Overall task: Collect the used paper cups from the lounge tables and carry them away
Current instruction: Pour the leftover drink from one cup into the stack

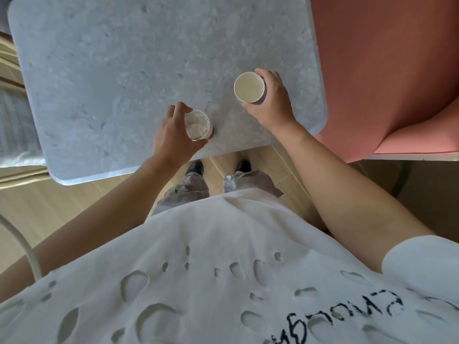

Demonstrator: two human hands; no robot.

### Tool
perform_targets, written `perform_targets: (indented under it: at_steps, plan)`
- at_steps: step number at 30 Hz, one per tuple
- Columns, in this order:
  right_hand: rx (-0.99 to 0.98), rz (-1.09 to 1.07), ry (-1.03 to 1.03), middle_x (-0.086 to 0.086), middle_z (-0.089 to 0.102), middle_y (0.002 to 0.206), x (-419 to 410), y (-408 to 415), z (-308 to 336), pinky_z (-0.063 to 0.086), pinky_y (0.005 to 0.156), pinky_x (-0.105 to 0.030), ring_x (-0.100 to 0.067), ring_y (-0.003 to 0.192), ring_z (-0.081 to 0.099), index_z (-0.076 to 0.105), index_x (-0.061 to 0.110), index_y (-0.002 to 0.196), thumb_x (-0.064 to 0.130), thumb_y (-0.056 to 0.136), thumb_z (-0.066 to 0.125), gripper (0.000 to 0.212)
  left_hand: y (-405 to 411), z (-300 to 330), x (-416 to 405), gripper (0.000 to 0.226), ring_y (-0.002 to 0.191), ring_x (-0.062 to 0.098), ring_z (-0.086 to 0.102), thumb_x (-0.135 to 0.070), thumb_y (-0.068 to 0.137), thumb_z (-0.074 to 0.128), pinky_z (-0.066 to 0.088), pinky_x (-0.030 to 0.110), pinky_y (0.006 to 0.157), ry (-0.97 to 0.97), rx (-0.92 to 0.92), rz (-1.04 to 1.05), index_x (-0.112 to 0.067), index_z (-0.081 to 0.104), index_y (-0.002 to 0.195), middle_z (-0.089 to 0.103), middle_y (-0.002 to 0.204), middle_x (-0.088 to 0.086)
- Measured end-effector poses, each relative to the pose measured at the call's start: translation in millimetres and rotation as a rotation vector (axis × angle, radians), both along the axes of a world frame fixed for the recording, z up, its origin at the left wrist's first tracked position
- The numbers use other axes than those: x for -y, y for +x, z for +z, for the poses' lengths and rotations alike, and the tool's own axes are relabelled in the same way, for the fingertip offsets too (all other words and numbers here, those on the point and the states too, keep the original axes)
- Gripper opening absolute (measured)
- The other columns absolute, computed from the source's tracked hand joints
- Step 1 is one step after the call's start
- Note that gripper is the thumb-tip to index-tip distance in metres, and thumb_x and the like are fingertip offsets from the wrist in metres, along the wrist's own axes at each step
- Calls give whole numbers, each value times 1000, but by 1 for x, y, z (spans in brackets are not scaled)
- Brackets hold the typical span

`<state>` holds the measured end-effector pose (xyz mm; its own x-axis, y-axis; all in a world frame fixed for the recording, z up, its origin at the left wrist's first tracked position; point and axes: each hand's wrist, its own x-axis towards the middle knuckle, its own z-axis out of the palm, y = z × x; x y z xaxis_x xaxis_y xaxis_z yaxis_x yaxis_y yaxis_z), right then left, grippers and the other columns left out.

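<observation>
Here each hand is already wrapping its own upright cup near the lower edge of the grey table [99, 70]: the left hand [171, 135] is curling round the tissue-stuffed cup [198, 125] at frame centre, the right hand [272, 98] is gripping the empty cup [249, 87] up-right; both forearms are reaching forward, so a straight lift is likely next.

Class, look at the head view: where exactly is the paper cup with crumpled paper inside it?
The cup with crumpled paper stands on the grey table near its front edge, gripped by the left hand, left of the empty cup.
</observation>
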<state>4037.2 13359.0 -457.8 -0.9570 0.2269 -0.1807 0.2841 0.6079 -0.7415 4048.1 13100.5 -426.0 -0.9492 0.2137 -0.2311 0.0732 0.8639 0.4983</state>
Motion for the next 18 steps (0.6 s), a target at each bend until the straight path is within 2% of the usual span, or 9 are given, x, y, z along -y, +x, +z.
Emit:
perform_targets:
  at_steps: [5,10,12,14,18]
  plan:
    - [-11,1,-34,-12,63,131,5,14,-1,45,99,-23,-25,119,62,60,4,135,19,72,91,72,2,-8,-2,83,111,33,64,-35,66,100,49,39,77,-38,-14,-54,-14,50,129,58,132,9]
    - [-34,80,-64,-11,66,130,10,32,2,50,101,-33,-27,118,63,62,3,133,17,71,89,69,1,-12,1,84,111,32,64,-42,67,100,52,41,82,-20,-22,-61,-16,49,129,58,132,6]
    - [-36,102,-60,-11,66,128,15,39,0,51,100,-36,-27,116,63,62,4,131,20,70,91,69,0,-12,1,84,111,32,64,-44,67,99,54,46,84,-5,-22,-74,-16,49,128,58,131,7]
    - [-18,109,-53,-9,66,125,21,46,-2,51,99,-40,-28,113,63,63,6,130,24,69,93,70,-1,-9,2,84,111,32,64,-45,66,99,54,44,82,-5,-11,-78,-17,48,127,58,131,6]
    - [15,77,-76,-9,64,130,34,55,-15,49,104,-42,-29,119,60,59,9,140,31,66,96,86,-4,-8,2,84,110,31,64,-49,66,98,51,41,79,-16,-6,-89,-17,48,125,59,128,6]
